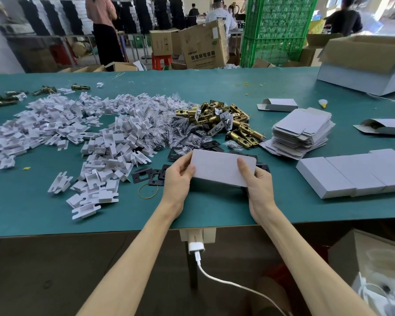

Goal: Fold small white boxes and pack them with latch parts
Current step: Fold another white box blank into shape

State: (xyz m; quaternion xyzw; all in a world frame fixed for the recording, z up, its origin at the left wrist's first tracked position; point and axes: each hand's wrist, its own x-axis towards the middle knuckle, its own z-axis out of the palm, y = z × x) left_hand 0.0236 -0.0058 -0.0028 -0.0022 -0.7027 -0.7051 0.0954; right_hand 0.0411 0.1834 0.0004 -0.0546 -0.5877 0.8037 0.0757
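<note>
- Gripping a small white box [217, 167] by its short ends, the left hand [178, 176] and right hand [258, 181] clamp it, with thumbs on the broad top face and fingers curled beneath.
- The box is held just over the green table [123, 213]. Its long axis runs left to right, with the right end slightly nearer the person and the broad face turned up.
- Both ends sit behind the hands, so I cannot tell whether the flaps are tucked, and the contents are unseen.
- Black strike plates [146, 176] lie partly hidden behind the box, with brass latch bolts [226, 122] piled beyond it.
- A stack of flat box blanks [303, 128] lies beyond the box to its right.
- A row of closed boxes [351, 176], right of the held box, is cut off by the frame edge.
</note>
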